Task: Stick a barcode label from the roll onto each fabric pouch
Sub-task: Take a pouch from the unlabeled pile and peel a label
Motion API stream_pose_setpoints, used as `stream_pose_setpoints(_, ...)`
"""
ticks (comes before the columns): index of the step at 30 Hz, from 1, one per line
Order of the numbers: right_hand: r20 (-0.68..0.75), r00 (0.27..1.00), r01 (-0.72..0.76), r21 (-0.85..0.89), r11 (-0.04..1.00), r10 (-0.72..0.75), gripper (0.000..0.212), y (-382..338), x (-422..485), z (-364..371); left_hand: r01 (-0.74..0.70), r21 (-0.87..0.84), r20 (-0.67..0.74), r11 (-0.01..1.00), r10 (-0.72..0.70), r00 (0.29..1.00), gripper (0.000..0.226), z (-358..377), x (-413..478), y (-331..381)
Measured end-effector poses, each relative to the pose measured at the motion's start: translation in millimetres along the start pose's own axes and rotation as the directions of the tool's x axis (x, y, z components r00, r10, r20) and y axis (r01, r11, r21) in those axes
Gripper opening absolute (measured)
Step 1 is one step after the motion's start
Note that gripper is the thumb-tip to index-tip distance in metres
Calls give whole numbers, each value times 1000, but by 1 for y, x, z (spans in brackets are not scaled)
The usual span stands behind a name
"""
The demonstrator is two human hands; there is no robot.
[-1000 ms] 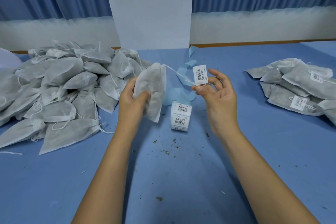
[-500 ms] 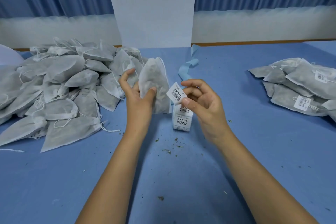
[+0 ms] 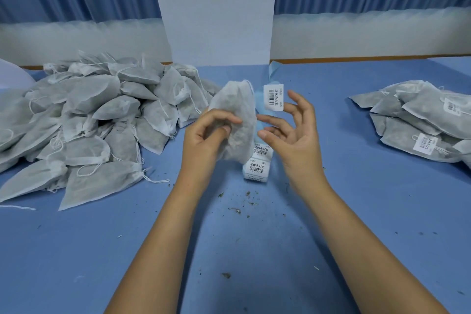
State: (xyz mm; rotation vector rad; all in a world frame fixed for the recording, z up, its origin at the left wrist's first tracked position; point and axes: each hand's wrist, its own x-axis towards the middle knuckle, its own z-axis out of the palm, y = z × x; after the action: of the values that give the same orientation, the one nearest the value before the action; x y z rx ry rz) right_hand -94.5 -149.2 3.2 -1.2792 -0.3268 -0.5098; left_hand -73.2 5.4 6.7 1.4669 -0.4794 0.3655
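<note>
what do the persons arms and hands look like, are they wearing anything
The left forearm and the right forearm are bare as far as the frame shows, no sleeves in view. The left grip and the right grip are bare hands: no gloves, rings, watch or wristband visible.

Single head-worn wide-angle view, facing forward and down, close above left hand (image 3: 205, 139) and right hand (image 3: 298, 141); table (image 3: 369, 224) beneath

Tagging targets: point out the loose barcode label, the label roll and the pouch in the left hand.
loose barcode label (image 3: 273, 97): head view, middle of printed face.
label roll (image 3: 257, 164): head view, outer barcode label.
held pouch (image 3: 237, 107): head view, fabric above the fingers.
</note>
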Motion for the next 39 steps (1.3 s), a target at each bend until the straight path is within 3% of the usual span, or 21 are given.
stream_pose_setpoints(3, -60, 998, -17, -9, 1000, 16, 64, 3, -1, 1, -10, 31, 45, 999, 8, 999, 33, 3, -2, 1)
stream_pose_setpoints(7, -104, 995, -10, -18, 1000, 8, 61, 2, -1, -1, -10, 171, -34, 985, 16, 999, 39, 4, -1, -1)
stream_pose_setpoints(10, -65, 998, -19, -46, 999, 16, 66, 3, -3, 4, -15, 221, -31, 975, 23, 999, 21, 6, -1, -2)
stream_pose_setpoints(14, -4, 1000, -16, -151, 988, 15, 71, 5, -9, 13, -19, 171, -9, 985, 21, 1000, 23, 14, -3, 1)
stream_pose_setpoints(17, 23, 1000, -17, -169, 985, 21, 70, 7, -12, 16, -5, 171, -83, 985, 19, 996, 28, 15, -3, -1)
stream_pose_setpoints(19, 24, 999, -21, -157, 987, 26, 65, 6, -12, 15, -3, 171, -158, 985, 31, 987, 26, 12, -2, -2)
stream_pose_setpoints(23, -97, 995, -21, -114, 993, 10, 30, 1, -9, 14, -9, 183, -233, 983, 52, 971, 26, 8, -1, -4)
stream_pose_setpoints(26, -173, 984, 18, -91, 996, -34, 16, -3, -9, 8, -19, 181, -201, 983, 56, 978, 26, 7, 0, -4)
stream_pose_setpoints(32, -31, 997, 62, -142, 988, -67, 11, -7, -9, 7, 10, 266, -74, 964, 10, 997, 23, 4, 1, -2)
stream_pose_setpoints(39, -22, 999, 36, -185, 982, -41, 15, -6, -6, 5, 20, 303, 59, 953, -40, 997, 48, -1, 2, 4)
